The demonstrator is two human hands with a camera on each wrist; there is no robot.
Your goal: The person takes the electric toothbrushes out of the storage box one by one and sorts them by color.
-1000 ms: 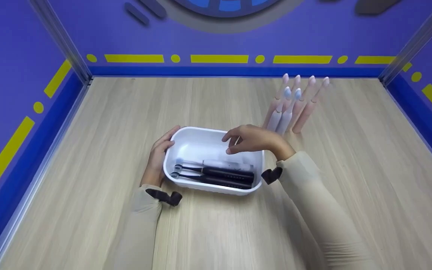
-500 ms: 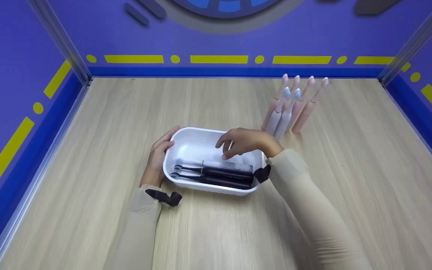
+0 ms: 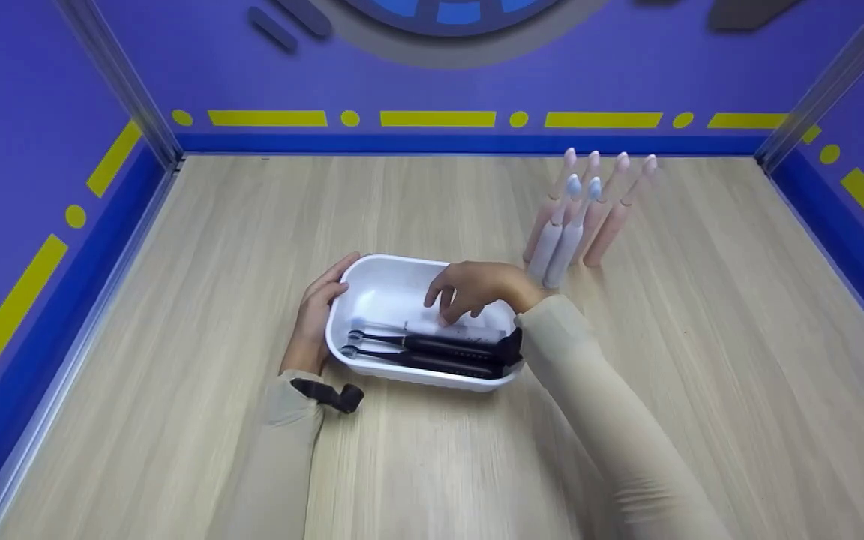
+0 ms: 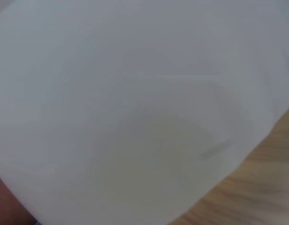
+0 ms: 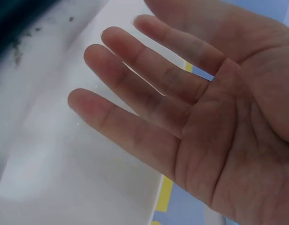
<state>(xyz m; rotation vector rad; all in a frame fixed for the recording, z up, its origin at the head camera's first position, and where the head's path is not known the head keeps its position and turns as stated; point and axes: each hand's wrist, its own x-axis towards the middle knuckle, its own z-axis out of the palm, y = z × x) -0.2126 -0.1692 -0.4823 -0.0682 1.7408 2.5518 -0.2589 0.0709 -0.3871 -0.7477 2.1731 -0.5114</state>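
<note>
I judge I'm mid-placement: left hand [image 3: 317, 315] steadies the white tub [image 3: 372, 289], right hand [image 3: 469, 289], grip spread and empty, hovers just above the white toothbrush [image 3: 451, 330]; next needs a firm pinch.

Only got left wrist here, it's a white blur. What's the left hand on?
Observer: The left hand rests against the left end of a white tub on the wooden table.
Operator: Anything in the tub?
Observer: Two black toothbrushes lie along its near side, with a white toothbrush just behind them.
Operator: Right hand?
Observer: The right hand is over the tub, fingers relaxed and holding nothing, per the right wrist view; fingertips hang just above the white toothbrush.
Operator: More brushes?
Observer: A cluster of pink and white toothbrushes stands behind the tub.
</note>
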